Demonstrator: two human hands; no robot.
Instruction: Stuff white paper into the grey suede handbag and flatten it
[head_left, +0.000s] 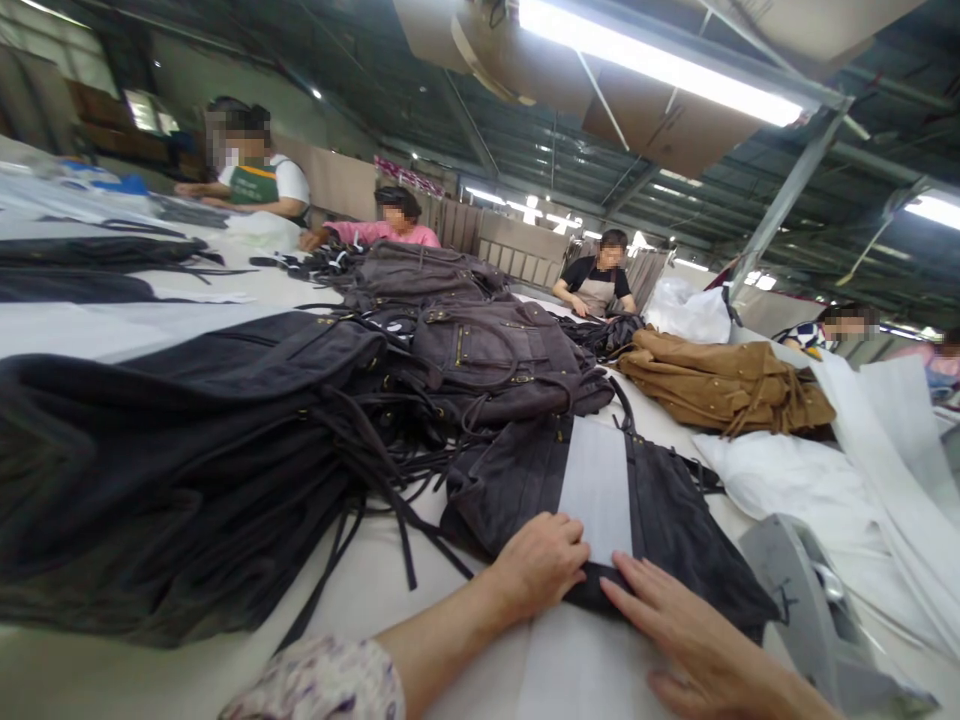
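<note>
A black bag (675,520) lies flat on the table before me, with a pale strip of wrapping sheet (596,480) across its middle. My left hand (541,562) rests at the bag's near edge beside the strip. Its fingers are curled and pressed together on the bag. My right hand (675,615) is open, fingers stretched out, with the fingertips touching the near edge just right of the strip. Another pale sheet (577,665) shows below the bag on the table; whether it joins the strip is hidden.
Stacked black bags (187,430) with dangling straps fill the left; grey-brown bags (495,350) lie beyond. Brown bags (720,375), white wrapping (802,490) and a grey device like a tape dispenser (810,610) are right. Several people work farther back, one in a green apron (253,186).
</note>
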